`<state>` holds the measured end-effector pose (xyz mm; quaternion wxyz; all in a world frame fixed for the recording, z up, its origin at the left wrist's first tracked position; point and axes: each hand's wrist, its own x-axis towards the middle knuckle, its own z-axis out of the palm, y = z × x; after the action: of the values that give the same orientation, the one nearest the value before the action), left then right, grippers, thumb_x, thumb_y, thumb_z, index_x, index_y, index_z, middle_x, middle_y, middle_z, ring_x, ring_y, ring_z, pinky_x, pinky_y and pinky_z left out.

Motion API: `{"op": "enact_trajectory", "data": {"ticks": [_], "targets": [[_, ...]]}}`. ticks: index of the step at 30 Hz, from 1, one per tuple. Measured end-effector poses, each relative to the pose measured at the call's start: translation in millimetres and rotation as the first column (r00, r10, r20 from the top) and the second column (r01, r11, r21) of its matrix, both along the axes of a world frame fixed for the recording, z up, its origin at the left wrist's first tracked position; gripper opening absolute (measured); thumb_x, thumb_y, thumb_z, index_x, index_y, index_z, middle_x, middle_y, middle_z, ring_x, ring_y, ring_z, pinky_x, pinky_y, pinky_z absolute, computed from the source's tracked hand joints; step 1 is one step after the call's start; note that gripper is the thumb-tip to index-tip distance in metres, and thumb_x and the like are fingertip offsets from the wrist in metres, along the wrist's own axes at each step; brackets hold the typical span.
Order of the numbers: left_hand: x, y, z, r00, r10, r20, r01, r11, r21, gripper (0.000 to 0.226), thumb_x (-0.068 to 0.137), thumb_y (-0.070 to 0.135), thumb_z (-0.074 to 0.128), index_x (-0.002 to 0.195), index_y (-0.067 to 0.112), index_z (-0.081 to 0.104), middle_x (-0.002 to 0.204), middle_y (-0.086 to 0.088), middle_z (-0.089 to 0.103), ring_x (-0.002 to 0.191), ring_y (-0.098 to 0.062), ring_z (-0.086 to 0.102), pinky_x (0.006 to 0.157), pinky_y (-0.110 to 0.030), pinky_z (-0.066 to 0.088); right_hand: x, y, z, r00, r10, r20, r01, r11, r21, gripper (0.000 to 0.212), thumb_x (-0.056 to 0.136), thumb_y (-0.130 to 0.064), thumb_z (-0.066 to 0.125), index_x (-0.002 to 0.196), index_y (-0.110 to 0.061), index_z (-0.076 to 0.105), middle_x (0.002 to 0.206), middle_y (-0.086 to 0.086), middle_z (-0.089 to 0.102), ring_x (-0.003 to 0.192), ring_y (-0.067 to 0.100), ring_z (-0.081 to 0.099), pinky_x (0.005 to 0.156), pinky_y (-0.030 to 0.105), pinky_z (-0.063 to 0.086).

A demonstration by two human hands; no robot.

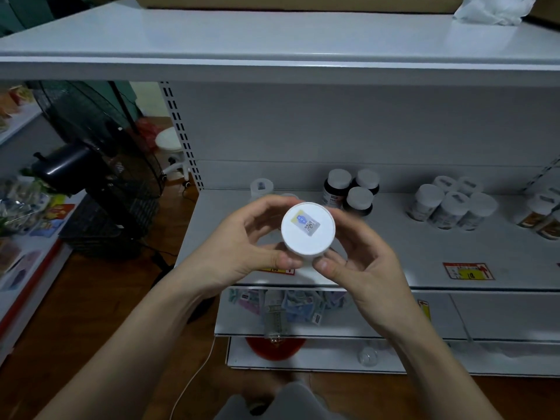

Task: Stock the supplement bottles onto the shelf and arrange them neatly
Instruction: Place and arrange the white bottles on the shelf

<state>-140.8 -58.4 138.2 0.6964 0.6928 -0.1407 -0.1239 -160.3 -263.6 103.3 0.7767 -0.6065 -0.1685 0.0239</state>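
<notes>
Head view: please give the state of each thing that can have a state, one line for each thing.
held bottle: capped, sticker on lid, above the shelf edge
left hand: grips the held bottle
right hand: grips the held bottle
dark bottles: three, upright, capped, grouped on the shelf
white bottles: upright, capped, clustered on the shelf
shelf: partly stocked
fan: cannot tell if running

Bottle (308, 228) before shelf (394, 253) — clusters (351, 192) behind (rightward).
</notes>
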Motion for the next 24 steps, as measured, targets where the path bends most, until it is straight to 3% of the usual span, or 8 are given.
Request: {"op": "enact_trajectory", "data": {"ticks": [5, 8, 10, 12, 15, 18, 22, 24], "targets": [[0, -1, 3, 1.000, -0.002, 0.005, 0.002, 1.000, -0.018, 0.068, 0.061, -0.003, 0.081, 0.121, 0.019, 0.060, 0.126, 0.006, 0.068, 0.123, -0.008, 0.059, 0.094, -0.023, 0.052, 1, 0, 3, 1.000, -0.014, -0.003, 0.014, 0.999, -0.032, 0.059, 0.079, 0.010, 0.068, 0.131, -0.015, 0.056, 0.137, -0.002, 0.061, 0.135, 0.014, 0.050, 0.103, 0.028, 0.047], [0, 0, 3, 1.000, -0.016, 0.019, 0.016, 1.000, -0.010, 0.069, 0.070, -0.002, 0.079, 0.130, 0.022, 0.055, 0.132, 0.008, 0.065, 0.127, -0.009, 0.057, 0.103, -0.024, 0.048, 0, 1, 7, 0.999, -0.045, -0.020, 0.044, 0.997, -0.063, 0.060, 0.082, 0.014, 0.066, 0.131, -0.019, 0.055, 0.133, -0.010, 0.064, 0.130, 0.006, 0.053, 0.095, 0.019, 0.049], [1, 1, 4, 0.999, -0.029, 0.016, 0.028, 1.000, 0.013, 0.070, 0.078, 0.001, 0.073, 0.139, 0.026, 0.049, 0.135, 0.005, 0.063, 0.129, -0.012, 0.057, 0.107, -0.030, 0.047, 1, 1, 11, 0.997, -0.074, -0.024, 0.071, 0.993, -0.099, 0.057, 0.084, 0.005, 0.065, 0.132, -0.024, 0.052, 0.126, -0.021, 0.066, 0.123, 0.001, 0.057, 0.090, 0.014, 0.049], [2, 1, 6, 0.999, -0.040, -0.029, 0.040, 0.999, 0.010, 0.072, 0.086, 0.000, 0.066, 0.146, 0.030, 0.041, 0.132, -0.002, 0.066, 0.123, -0.020, 0.062, 0.098, -0.036, 0.054, 3, 1, 13, 0.995, -0.099, -0.028, 0.093, 0.983, -0.161, 0.059, 0.082, -0.012, 0.066, 0.135, -0.031, 0.048, 0.118, -0.026, 0.068, 0.116, -0.001, 0.061, 0.089, 0.014, 0.050], [3, -3, 11, 0.997, -0.001, -0.080, 0.003, 1.000, 0.029, 0.068, 0.090, 0.007, 0.062, 0.149, 0.032, 0.037, 0.116, -0.010, 0.073, 0.104, -0.026, 0.072, 0.079, -0.033, 0.060, 5, 3, 21, 0.987, -0.117, -0.107, 0.096, 0.979, -0.181, 0.058, 0.088, -0.015, 0.062, 0.141, -0.032, 0.044, 0.101, -0.018, 0.074, 0.101, 0.002, 0.069, 0.079, 0.018, 0.054], [6, -7, 15, 0.989, 0.072, -0.126, -0.060, 0.994, 0.093, 0.061, 0.085, 0.024, 0.064, 0.142, 0.030, 0.043, 0.102, -0.011, 0.077, 0.090, -0.024, 0.075, 0.070, -0.032, 0.063, 7, 7, 30, 0.976, -0.141, -0.166, 0.108, 0.976, -0.191, 0.045, 0.091, -0.025, 0.058, 0.135, -0.033, 0.049, 0.088, -0.014, 0.075, 0.084, 0.005, 0.071, 0.066, 0.022, 0.057], [10, -11, 22, 0.973, 0.121, -0.194, -0.086, 0.980, 0.180, 0.042, 0.092, 0.037, 0.061, 0.123, 0.008, 0.065, 0.085, -0.014, 0.077, 0.075, -0.028, 0.073, 0.062, -0.028, 0.062, 13, 15, 35, 0.951, -0.211, -0.226, 0.155, 0.958, -0.241, 0.050, 0.081, -0.052, 0.053, 0.108, -0.011, 0.067, 0.078, 0.010, 0.072, 0.064, 0.019, 0.064, 0.053, 0.027, 0.053], [11, -13, 25, 0.965, 0.139, -0.221, -0.090, 0.971, 0.220, 0.045, 0.093, 0.044, 0.058, 0.107, 0.004, 0.071, 0.071, -0.013, 0.074, 0.067, -0.026, 0.071, 0.058, -0.026, 0.060, 16, 18, 38, 0.942, -0.238, -0.236, 0.170, 0.946, -0.277, 0.060, 0.082, -0.059, 0.050, 0.095, -0.003, 0.068, 0.072, 0.022, 0.066, 0.053, 0.019, 0.058, 0.049, 0.027, 0.049]]}}
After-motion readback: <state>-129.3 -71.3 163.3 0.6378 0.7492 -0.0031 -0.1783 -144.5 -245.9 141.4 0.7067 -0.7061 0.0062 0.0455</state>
